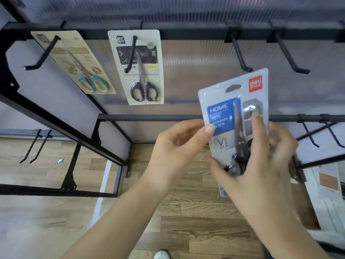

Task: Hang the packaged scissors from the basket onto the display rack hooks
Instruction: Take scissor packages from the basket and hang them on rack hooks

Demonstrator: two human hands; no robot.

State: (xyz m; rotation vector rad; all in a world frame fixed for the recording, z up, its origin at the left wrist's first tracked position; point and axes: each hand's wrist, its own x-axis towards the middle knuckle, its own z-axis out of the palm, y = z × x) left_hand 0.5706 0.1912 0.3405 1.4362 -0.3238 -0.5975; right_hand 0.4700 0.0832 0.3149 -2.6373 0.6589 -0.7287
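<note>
Pack in hand: I see a grey-white blister pack (226,116), held up in front of the rack, tilted slightly with its top leaning right. It hangs on no hook.
Pack face: blue panel reading "HOME" upper left, red brand square at the top right corner, oval hang slot at top centre. Dark-handled scissors lie inside, blades pointing up, handles low and partly behind my fingers.
Left hand: my left hand (179,146) pinches the pack's left edge, thumb on the front beside the blue panel, other fingers curled behind.
Right hand: my right hand (261,161) grips the pack's lower right part, thumb across the front under the scissor handles, one finger laid up the face. Some blur here.
Rack: black metal frame (115,34) with a ribbed translucent back panel.
Top rail, left hook: tan card (74,60) with blue-handled scissors, hanging.
Top rail, second hook: pale card (138,68) with black-handled scissors, hanging.
Top rail, right: two bare hooks; the nearer hook (240,55) is just above and left of the pack's top, not touching it.
Lower rail: passes behind the pack; further bare hooks at far right.
Floor: wood-pattern planks (196,221).
Basket: I cannot make it out.
</note>
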